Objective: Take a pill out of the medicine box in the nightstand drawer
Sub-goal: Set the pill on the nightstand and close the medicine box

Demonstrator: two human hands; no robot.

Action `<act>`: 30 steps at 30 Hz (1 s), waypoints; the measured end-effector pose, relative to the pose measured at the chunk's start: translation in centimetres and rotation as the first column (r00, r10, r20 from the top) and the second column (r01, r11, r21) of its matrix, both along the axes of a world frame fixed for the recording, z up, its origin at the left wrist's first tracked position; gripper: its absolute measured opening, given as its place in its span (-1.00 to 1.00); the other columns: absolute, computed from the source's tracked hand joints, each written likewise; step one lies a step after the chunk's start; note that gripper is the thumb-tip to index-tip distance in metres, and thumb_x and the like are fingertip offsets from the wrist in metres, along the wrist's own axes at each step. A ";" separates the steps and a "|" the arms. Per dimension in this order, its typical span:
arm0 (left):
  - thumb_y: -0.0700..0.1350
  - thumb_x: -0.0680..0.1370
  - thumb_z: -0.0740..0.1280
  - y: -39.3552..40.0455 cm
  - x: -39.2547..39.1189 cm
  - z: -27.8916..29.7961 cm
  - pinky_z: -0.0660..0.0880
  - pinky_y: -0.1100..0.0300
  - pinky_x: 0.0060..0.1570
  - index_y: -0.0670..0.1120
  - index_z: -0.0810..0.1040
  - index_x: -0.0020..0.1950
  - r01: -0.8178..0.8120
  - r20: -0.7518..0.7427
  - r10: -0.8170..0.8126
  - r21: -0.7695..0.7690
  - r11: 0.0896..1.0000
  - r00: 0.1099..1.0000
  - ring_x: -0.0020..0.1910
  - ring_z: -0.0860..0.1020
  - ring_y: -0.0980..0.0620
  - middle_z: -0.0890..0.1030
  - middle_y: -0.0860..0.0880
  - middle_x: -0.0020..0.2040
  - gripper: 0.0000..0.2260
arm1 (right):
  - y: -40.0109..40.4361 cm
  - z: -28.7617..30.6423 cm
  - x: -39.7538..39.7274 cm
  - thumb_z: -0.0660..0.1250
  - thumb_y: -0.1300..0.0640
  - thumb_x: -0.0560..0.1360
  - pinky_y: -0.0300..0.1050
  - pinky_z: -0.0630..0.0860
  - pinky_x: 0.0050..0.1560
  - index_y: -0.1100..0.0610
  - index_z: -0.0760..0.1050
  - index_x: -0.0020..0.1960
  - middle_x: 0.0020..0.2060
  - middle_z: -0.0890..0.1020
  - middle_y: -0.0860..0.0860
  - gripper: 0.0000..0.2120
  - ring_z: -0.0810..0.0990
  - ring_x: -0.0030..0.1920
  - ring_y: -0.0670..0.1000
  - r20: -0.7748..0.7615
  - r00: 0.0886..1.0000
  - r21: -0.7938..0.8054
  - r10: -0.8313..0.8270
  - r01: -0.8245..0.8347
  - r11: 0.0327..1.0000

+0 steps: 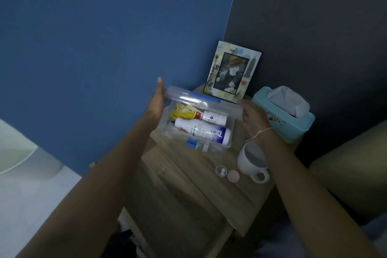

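Bedroom corner of a home, dimly lit. Wooden nightstand set against blue wall and dark wall; on top, framed photograph, teal tissue box, white mug, clear medicine box of bottles.

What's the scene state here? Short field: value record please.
setting: wooden nightstand in a dim room, by a blue wall
medicine box: clear plastic, on the nightstand, open
lid: clear with a blue handle, held over the box
left hand: on the lid's left end
right hand: on the lid's right end
box contents: white bottles, yellow packet
pills: two white ones in a small clear cup
nearby: pink cap, white mug, tissue box, picture frame
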State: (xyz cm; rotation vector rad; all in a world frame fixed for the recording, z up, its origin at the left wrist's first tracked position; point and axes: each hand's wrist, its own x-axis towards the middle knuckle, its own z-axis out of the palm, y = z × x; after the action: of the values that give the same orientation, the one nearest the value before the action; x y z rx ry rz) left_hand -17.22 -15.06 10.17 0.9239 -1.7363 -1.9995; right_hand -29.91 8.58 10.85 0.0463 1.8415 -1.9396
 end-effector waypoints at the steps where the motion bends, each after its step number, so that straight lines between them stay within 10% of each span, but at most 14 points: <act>1: 0.32 0.57 0.00 0.0 0.6 -0.3 0.31 0.03 0.40 -0.12 0.47 0.34 0.016 0.012 -0.016 -0.022 1.000 1.000 0.26 0.48 0.02 0.51 -0.10 0.33 -0.37 | 0.2 -0.1 0.2 0.42 0.15 0.46 -0.17 0.55 -0.09 0.03 0.63 -0.12 -0.19 0.69 -0.06 -0.96 0.62 -0.08 -0.01 -0.075 0.997 0.075 0.024 -0.018 0.997; 10: 0.11 0.54 0.31 2.3 3.6 -4.1 0.41 0.08 0.30 -0.07 0.53 0.27 0.102 0.057 -0.087 -0.386 0.917 0.995 0.22 0.53 0.06 0.60 0.02 0.19 -0.61 | 0.1 -0.5 3.3 0.53 0.08 0.37 -0.12 0.44 0.20 0.19 0.41 0.38 0.29 0.53 0.09 -0.36 0.52 0.21 0.05 -0.347 0.816 0.622 0.461 -0.168 0.765; 18: 0.21 0.48 0.33 2.9 4.4 -5.0 0.33 0.30 0.14 0.12 0.43 0.34 0.110 0.052 -0.097 -0.491 0.864 0.994 0.16 0.45 0.24 0.51 0.25 0.15 -0.55 | -0.2 -1.0 4.4 0.44 0.11 0.46 -0.19 0.35 0.13 0.16 0.35 0.42 0.33 0.48 0.09 -0.42 0.48 0.29 0.08 -0.394 0.784 0.654 0.480 -0.128 0.746; 23: 0.24 0.48 0.31 3.2 4.7 -5.1 0.26 0.63 -0.11 0.19 0.42 0.31 0.082 0.064 -0.059 -0.472 0.878 0.996 -0.06 0.41 0.58 0.47 0.53 -0.08 -0.58 | -0.8 -1.3 5.4 0.27 0.12 0.58 0.01 0.24 0.46 0.18 0.21 0.51 0.52 0.23 0.14 -0.45 0.19 0.51 0.11 -0.374 0.706 0.761 0.602 -0.137 0.634; 27: 0.18 0.53 0.28 4.1 5.1 -4.6 0.21 0.66 0.11 -0.02 0.28 0.47 0.056 0.052 -0.036 -0.464 0.884 0.998 0.16 0.33 0.50 0.46 0.40 0.19 -0.43 | -0.7 -1.1 5.9 0.25 0.12 0.59 0.08 0.17 0.50 0.19 0.15 0.53 0.54 0.17 0.14 -0.43 0.10 0.54 0.11 -0.372 0.710 0.745 0.597 -0.155 0.649; 30: 0.14 0.58 0.23 6.4 6.5 -5.4 0.18 0.22 0.38 -0.07 0.19 0.50 -0.096 0.015 0.127 -0.566 0.819 0.992 0.45 0.25 0.05 0.29 -0.05 0.48 -0.43 | -0.6 -1.2 6.6 0.26 0.13 0.59 0.06 0.09 0.53 0.19 0.15 0.53 0.54 0.16 0.14 -0.43 0.04 0.56 0.11 -0.424 0.679 0.764 0.599 -0.087 0.639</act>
State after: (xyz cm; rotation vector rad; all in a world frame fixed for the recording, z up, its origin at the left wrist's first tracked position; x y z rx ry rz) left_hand -10.68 -8.69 4.81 0.8414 -2.0761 -1.2637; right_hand -23.34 7.95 9.70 -0.8267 2.6773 -0.8861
